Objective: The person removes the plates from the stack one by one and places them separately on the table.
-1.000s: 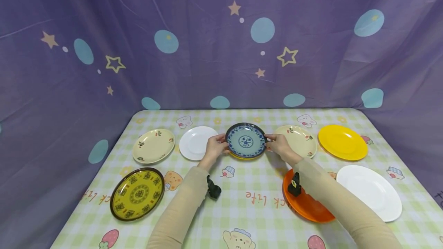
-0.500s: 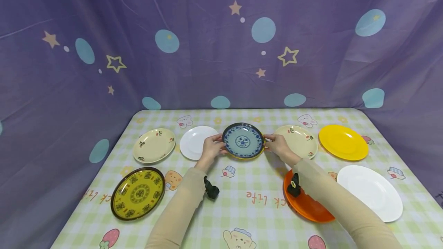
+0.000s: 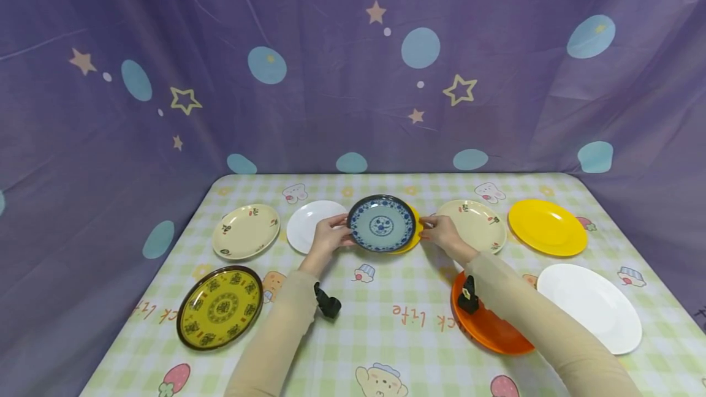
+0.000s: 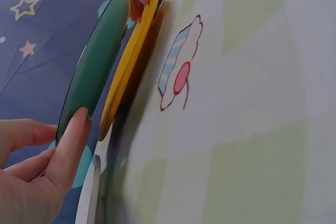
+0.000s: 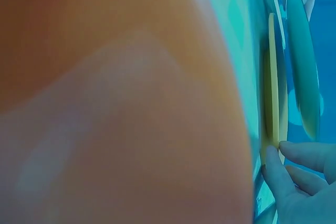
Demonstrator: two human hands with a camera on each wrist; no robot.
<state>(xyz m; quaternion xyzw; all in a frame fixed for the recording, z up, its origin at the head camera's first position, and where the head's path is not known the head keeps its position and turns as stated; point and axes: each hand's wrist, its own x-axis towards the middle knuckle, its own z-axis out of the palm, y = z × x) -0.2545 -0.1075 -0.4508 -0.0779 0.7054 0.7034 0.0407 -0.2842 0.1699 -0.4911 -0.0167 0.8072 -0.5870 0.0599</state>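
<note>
My left hand [image 3: 329, 235] grips the left edge of a round plate [image 3: 380, 224] with a blue floral pattern and dark rim. In the left wrist view this plate's green underside [image 4: 93, 69] is tipped up, with fingers and thumb pinching its lower edge. Below it, partly hidden, lies a small yellow plate [image 3: 410, 244]. A gap shows between the two plates in both wrist views. My right hand [image 3: 445, 236] pinches the right edge of the yellow plate, fingertips [image 5: 271, 153] on its rim, close over the tablecloth.
A white plate [image 3: 304, 228] and a cream plate [image 3: 245, 233] are on the left, an olive patterned plate [image 3: 220, 308] nearer. Rightward are another cream plate [image 3: 477, 225], a larger yellow plate [image 3: 546, 227], a white oval plate [image 3: 590, 308] and an orange plate [image 3: 491, 329] under the right forearm.
My left hand has moved left with the blue patterned plate, uncovering more of the yellow plate's right side. The right hand has stayed nearly still at the yellow rim.
</note>
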